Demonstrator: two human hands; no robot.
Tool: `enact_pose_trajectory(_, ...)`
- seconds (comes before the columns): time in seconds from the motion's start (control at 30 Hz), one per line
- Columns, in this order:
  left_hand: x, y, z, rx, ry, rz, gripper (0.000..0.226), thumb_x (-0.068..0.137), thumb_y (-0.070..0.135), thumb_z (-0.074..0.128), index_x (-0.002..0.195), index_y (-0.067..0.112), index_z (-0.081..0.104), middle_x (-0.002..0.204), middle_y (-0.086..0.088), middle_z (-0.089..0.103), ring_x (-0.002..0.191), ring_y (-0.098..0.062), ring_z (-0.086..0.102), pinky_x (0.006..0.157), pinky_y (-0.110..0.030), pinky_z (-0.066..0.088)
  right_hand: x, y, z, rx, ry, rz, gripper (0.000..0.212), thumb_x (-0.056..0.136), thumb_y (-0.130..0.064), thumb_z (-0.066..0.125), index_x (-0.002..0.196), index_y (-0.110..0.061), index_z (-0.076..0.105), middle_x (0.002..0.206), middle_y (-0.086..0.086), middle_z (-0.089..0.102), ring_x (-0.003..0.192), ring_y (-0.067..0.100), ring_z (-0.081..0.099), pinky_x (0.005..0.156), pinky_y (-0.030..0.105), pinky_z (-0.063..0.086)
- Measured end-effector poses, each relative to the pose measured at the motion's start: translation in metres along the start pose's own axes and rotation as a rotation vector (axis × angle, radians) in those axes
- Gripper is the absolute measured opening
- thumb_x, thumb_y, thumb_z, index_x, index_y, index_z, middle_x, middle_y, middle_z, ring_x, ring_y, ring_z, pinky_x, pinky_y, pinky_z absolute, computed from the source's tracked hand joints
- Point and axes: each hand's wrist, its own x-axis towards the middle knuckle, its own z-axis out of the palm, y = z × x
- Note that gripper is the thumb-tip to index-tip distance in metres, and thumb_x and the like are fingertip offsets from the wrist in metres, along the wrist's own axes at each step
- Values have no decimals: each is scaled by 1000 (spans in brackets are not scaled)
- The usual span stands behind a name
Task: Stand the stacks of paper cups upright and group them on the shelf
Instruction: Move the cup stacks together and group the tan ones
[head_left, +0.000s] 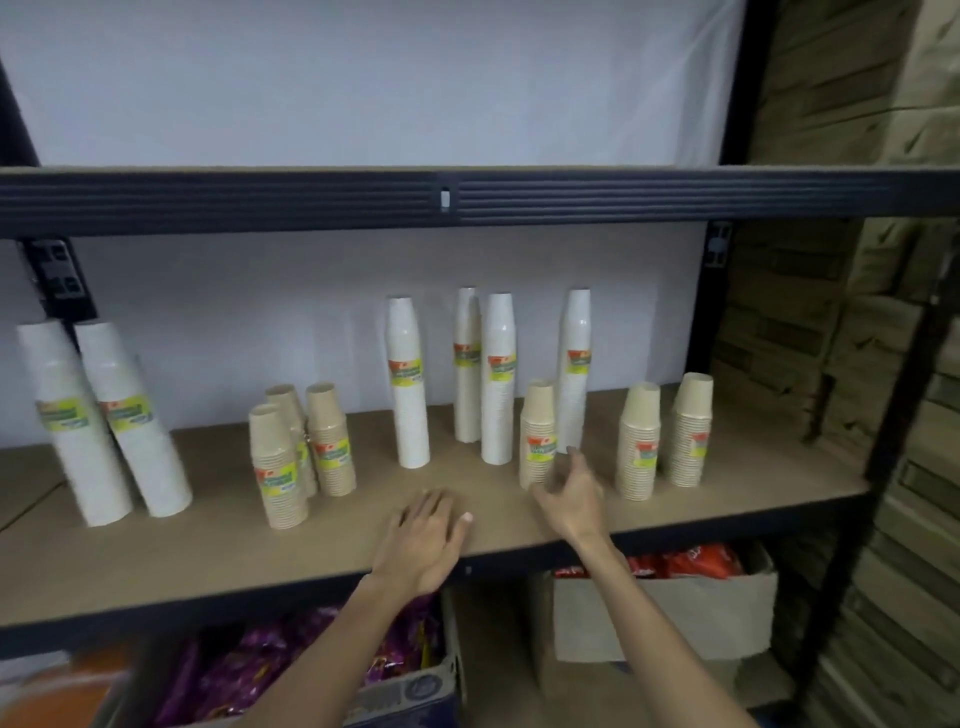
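Stacks of paper cups stand upright on the brown shelf board (208, 561). Two tall white stacks (104, 426) lean together at the left. Three short tan stacks (298, 452) sit left of centre. One tall white stack (410, 384) stands alone in the middle, with three more white stacks (496, 379) to its right. A short tan stack (537, 434) stands in front of the rightmost white one. Two tan stacks (665, 436) stand further right. My left hand (428, 538) lies flat and open on the shelf. My right hand (571, 493) is open, fingers beside the tan stack's base, holding nothing.
A dark metal beam (467, 200) of the upper shelf crosses above. Black uprights (722, 312) frame the bay. Below the shelf are a box of purple packets (291, 670) and a cardboard box with red packets (685, 608). Cardboard is piled at the right (841, 312).
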Motion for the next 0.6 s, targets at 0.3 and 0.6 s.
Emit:
enact_pose_trajectory(0.3,-51,-85,-30,-5,353,90,32,97,41,29,92,24,56,93,10,56,86,-15,56,74,-34,45,2,-15,23,22,-104,-81,51,78,-22,81,122,-8,60,114,5,68,104,19,62,85,21,40)
enact_pose_trajectory(0.6,-92,-181,-55,19,464,-398,26,95,36,36,101,19,54,100,-4,63,91,-30,60,77,-42,45,-51,-71,118,103,-347,-202,43,72,-24,84,110,-17,63,100,-4,72,94,13,67,84,28,52)
